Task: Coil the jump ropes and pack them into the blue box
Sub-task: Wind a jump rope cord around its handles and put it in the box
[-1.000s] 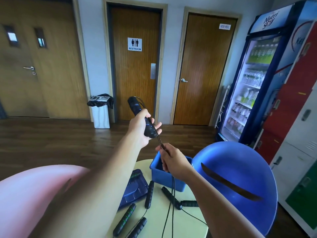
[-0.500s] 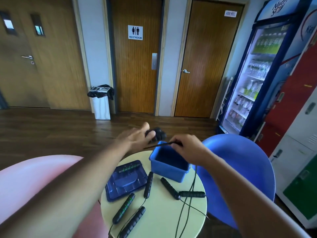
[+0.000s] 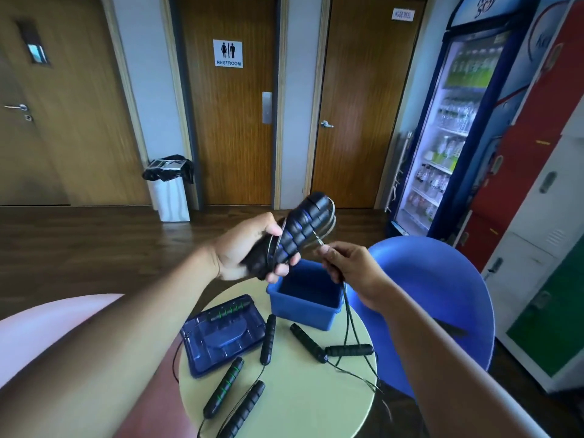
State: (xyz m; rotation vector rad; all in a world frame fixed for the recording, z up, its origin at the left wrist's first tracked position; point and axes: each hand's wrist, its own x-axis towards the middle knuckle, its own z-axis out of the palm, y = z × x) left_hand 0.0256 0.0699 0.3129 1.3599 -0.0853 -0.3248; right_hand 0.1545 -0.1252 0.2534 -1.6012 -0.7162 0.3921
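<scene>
Left hand (image 3: 243,248): my fingers closed round the paired handles (image 3: 300,229), held above the blue box (image 3: 303,314); several cord turns lie on them.
Right hand (image 3: 350,270): fingers pinch the cord (image 3: 347,314) just beside the handles; slack drops past the box to the surface (image 3: 300,399).
Wrapping well: light tension, each turn beside the last, slack fed through my pinch.
Risk: trailing cord may snag the other ropes (image 3: 308,343).

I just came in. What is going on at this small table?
A person is mid-coil: the left hand grips black handles with cord looped round them, above the blue box; the right hand pinches the cord. No rope shows in the box yet, and other handles lie loose on the round table.
</scene>
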